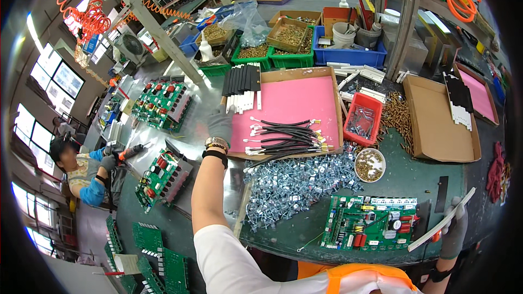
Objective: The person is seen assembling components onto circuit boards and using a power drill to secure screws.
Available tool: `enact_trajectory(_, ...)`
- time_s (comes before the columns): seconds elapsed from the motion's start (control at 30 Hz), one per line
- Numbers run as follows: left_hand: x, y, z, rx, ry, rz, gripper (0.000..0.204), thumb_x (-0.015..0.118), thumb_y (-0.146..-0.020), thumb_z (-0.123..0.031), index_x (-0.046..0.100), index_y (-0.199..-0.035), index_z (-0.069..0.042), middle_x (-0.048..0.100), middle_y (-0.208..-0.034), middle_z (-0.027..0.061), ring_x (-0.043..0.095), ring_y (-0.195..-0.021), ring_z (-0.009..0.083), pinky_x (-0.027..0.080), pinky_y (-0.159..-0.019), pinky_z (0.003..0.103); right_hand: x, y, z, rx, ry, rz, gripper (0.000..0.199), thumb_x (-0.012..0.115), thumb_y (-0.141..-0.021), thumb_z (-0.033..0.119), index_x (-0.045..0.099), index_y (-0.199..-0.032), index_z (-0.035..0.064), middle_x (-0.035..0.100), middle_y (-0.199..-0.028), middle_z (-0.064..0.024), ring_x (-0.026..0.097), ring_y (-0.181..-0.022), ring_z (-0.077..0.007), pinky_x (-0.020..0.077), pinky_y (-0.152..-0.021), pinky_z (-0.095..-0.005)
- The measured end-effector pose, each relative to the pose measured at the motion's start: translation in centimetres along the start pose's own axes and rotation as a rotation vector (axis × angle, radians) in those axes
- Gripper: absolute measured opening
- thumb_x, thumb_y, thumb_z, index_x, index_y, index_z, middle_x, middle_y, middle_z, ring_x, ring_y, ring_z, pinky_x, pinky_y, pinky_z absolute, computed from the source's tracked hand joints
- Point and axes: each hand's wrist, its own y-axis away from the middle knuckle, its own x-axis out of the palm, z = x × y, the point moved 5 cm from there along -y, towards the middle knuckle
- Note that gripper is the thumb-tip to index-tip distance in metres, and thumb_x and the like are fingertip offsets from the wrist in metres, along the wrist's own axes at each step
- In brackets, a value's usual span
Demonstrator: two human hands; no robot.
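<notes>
My left hand [219, 126], in a grey glove, is at the left edge of a cardboard tray [339, 103] lined in pink. Just beyond its fingers lie several white strips with black sheets [242, 84]; the fingers blend into the grey table, so their grip is unclear. Black cables with white ends [286, 137] lie in the tray. At the lower right my right hand [455, 231], also gloved, is closed round a long white strip [440, 221] held slantwise. Beside it lies a green circuit board [354, 226] with red and white parts. A small orange thing [437, 236] shows under the strip.
Loose metal screws [294, 185] are heaped before the tray. A white bowl [370, 165], a red bin [362, 118] and brass-coloured parts [399, 117] stand to its right. More circuit boards [163, 177] lie left. A co-worker [90, 177] holds an orange tool there. A post [406, 27] rises behind.
</notes>
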Motion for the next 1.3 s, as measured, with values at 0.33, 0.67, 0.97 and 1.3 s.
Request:
enact_trajectory(0.33, -0.7, -0.2, -1.3, 0.026, -0.037, -0.010, 0.039, 0.052, -0.088, -0.014, 0.058, -0.126, -0.023, 0.054, -0.118, 0.0084, 0.057, -0.105, 0.0257, 0.045, -0.085, 0.039, 0.0, 0.2, 0.1, -0.007, 0.011, 0.014, 0.036, 0.054, -0.097, 0.035, 0.053, -0.114, 0.0033, 0.050, -0.062, -0.0014, 0.043, -0.042, -0.0074, 0.0342, -0.038, -0.0198)
enact_trajectory(0.67, -0.5, -0.7, -2.8, 0.070, -0.078, -0.009, 0.044, 0.051, -0.087, -0.012, 0.056, -0.130, -0.025, 0.056, -0.121, 0.0086, 0.055, -0.110, 0.0281, 0.046, -0.086, 0.040, -0.6, 0.2, -0.2, -0.001, 0.022, 0.018, 0.035, 0.053, -0.098, 0.035, 0.054, -0.113, 0.0031, 0.050, -0.063, -0.0022, 0.043, -0.041, -0.0075, 0.0333, -0.039, -0.0196)
enact_trajectory(0.97, -2.1, -1.2, -4.3, 0.119, -0.082, -0.074, 0.042, 0.052, -0.088, -0.016, 0.057, -0.128, -0.023, 0.057, -0.115, 0.0076, 0.054, -0.107, 0.0257, 0.044, -0.081, 0.041, -1.8, 0.3, -1.1, 0.020, -0.060, 0.019, 0.035, 0.055, -0.097, 0.034, 0.055, -0.113, 0.0024, 0.054, -0.064, -0.0048, 0.047, -0.041, -0.0099, 0.0383, -0.036, -0.0225)
enact_trajectory(1.3, -13.3, 0.2, -7.3, 0.133, 0.444, -0.340, 0.051, 0.055, -0.084, -0.003, 0.052, -0.134, -0.013, 0.059, -0.114, 0.0113, 0.057, -0.104, 0.0272, 0.046, -0.082, 0.041, 1.5, 0.4, 2.0, 0.007, 0.043, 0.059, 0.037, 0.057, -0.095, 0.036, 0.059, -0.111, 0.0019, 0.053, -0.066, -0.0031, 0.050, -0.045, -0.0085, 0.0372, -0.037, -0.0212)
